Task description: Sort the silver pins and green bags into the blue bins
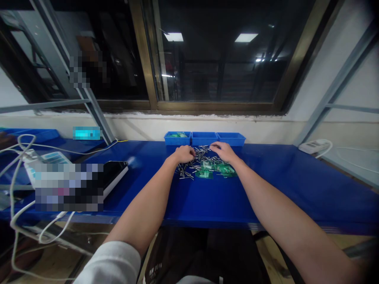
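Observation:
A heap of small metal pins (197, 158) lies on the blue table (207, 197), mixed with several small green circuit boards (214, 169). My left hand (185, 153) rests curled on the left side of the heap, fingers down among the pins. My right hand (224, 151) lies on the right side, over the pins and the green boards. Whether either hand grips a piece is hidden by the fingers. Both forearms reach straight forward from the near edge.
Three blue bins (204, 138) stand in a row behind the heap; the left bin (177, 137) holds green pieces. A flat black-and-white device (114, 172) and white cables (20, 157) lie at the left. A white power strip (314, 146) sits at the far right.

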`<state>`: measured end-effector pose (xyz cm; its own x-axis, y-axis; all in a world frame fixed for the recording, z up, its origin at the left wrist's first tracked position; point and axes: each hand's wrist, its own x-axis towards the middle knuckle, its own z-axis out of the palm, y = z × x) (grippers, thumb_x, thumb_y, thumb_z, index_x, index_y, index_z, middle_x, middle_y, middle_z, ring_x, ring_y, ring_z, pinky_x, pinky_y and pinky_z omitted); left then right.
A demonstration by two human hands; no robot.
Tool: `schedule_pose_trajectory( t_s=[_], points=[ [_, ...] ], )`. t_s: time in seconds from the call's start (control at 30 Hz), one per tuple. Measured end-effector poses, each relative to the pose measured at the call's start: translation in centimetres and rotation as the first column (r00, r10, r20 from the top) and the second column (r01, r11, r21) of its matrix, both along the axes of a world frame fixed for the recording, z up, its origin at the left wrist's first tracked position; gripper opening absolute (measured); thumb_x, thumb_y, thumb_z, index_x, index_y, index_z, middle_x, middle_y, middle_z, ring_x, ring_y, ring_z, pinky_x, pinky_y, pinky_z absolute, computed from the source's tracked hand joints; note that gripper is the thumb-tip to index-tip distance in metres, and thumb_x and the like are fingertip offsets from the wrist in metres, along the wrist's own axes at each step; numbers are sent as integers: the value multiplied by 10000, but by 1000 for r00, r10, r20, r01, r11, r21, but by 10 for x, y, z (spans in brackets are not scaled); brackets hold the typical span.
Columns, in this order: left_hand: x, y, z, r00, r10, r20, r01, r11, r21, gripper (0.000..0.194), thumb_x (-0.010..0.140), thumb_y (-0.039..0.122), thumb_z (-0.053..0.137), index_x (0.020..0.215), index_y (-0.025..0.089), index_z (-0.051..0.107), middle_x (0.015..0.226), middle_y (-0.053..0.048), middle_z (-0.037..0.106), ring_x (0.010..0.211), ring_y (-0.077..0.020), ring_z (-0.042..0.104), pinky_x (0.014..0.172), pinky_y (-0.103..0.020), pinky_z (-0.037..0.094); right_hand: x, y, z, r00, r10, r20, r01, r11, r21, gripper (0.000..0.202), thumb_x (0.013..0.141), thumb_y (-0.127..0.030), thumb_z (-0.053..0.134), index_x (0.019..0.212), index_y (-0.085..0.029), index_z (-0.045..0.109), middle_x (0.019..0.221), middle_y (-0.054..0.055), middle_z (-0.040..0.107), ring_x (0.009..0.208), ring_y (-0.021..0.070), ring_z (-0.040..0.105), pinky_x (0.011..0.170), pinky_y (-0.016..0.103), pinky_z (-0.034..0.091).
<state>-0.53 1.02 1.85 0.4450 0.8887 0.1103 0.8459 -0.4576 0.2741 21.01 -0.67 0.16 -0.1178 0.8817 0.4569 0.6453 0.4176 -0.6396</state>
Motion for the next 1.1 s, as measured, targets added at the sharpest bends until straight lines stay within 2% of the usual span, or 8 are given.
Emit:
schedule_pose_trajectory(
  t_s=[0.13,0.3,0.47,0.6,0.87,0.97,1.1],
  points=[
    [0,-2,-1,999,-41,-7,41,998,-49,242,607,302,627,829,234,696,855,-16,686,800,-196,610,690,-250,454,-1,-2,1,1000,9,24,-9,1000,-9,282,785,-391,546,905,-171,673,899,74,688,851,184,617,791,317,446],
    [1,2,-5,997,-79,-12,78,993,-84,178,644,255,607,801,234,688,846,-9,682,776,-171,606,677,-230,445,-3,-5,3,998,13,56,-12,1000,-12,295,781,-410,544,893,-170,676,902,74,690,865,192,614,786,313,446],
    [3,1,-6,997,-73,-32,71,996,-59,154,709,253,556,818,216,659,881,-24,669,780,-170,595,705,-249,439,-6,-7,4,997,30,68,-29,1000,-11,297,787,-408,536,894,-170,678,911,77,689,872,193,612,796,316,445],
    [3,-1,-6,996,-82,37,81,996,33,161,766,259,497,853,212,625,888,-29,660,785,-170,587,722,-260,434,-10,-8,6,996,70,62,-70,998,-11,289,788,-395,538,903,-171,678,923,81,686,872,194,610,805,324,446],
    [13,-4,-6,972,-185,147,152,965,212,156,794,261,496,873,195,612,840,-29,663,798,-170,595,748,-267,428,-20,-4,4,960,269,-74,-273,960,-64,281,748,-314,578,967,-153,647,891,66,677,832,171,605,772,309,457],
    [15,-5,-6,946,-241,215,190,954,233,154,795,268,510,870,178,609,840,-27,662,782,-156,595,735,-253,433,-22,-5,5,942,283,-181,-303,949,-90,271,719,-316,590,918,-140,645,823,51,671,757,156,598,702,286,460],
    [16,-7,-6,897,-281,341,210,950,231,214,770,225,548,974,163,559,794,-8,654,741,-130,596,703,-229,436,-20,-5,7,916,290,-278,-340,927,-156,274,690,-361,595,836,-136,649,704,30,647,605,125,550,546,238,415]
  ],
)
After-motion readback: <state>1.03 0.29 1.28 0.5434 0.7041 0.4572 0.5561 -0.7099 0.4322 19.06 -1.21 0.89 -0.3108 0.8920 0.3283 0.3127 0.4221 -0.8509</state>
